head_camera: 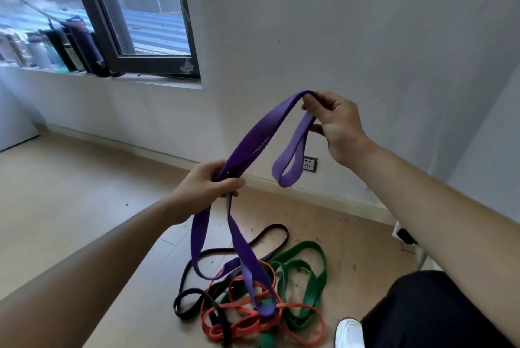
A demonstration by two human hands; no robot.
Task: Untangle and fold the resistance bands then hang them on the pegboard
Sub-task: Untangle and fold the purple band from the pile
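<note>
Two hands hold the purple band (261,134) in the head view: the right hand (337,128) pinches its raised fold and the left hand (208,187) grips it lower down. Its tail hangs into the pile (247,303) of red, green and black bands on the floor (84,179). Lifting higher would likely drag that tangle up and tighten it.

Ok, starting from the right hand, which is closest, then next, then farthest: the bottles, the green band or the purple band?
1. Purple band, pinched in the right hand itself.
2. Green band, down on the floor below.
3. Bottles, far off to the left on the windowsill.
</note>
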